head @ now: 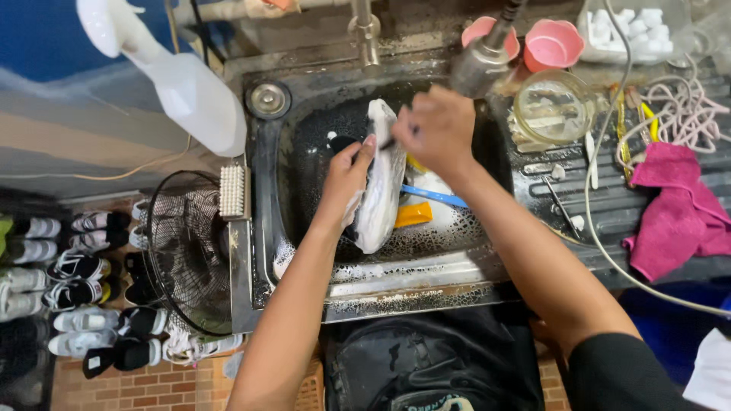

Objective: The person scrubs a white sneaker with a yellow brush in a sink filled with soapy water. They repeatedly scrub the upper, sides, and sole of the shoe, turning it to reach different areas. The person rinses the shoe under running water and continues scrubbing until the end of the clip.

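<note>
Over a dark, soapy sink (304, 152), my left hand (346, 179) holds a white sneaker (379, 199) on its side, sole edge up. My right hand (438, 129) is closed around a small dark-handled brush and presses it against the shoe's upper part. Foam covers the basin under the shoe. A blue-handled brush (435, 197) and a yellow object (412, 215) lie in the basin behind the shoe.
A white scrub brush (232, 191) rests on the sink's left rim. Two pink cups (550, 44), a glass jar (552, 106), a pink cloth (678, 213) and cords sit on the right drainboard. A fan guard (186, 251) and rows of shoes (68, 281) are on the floor at left.
</note>
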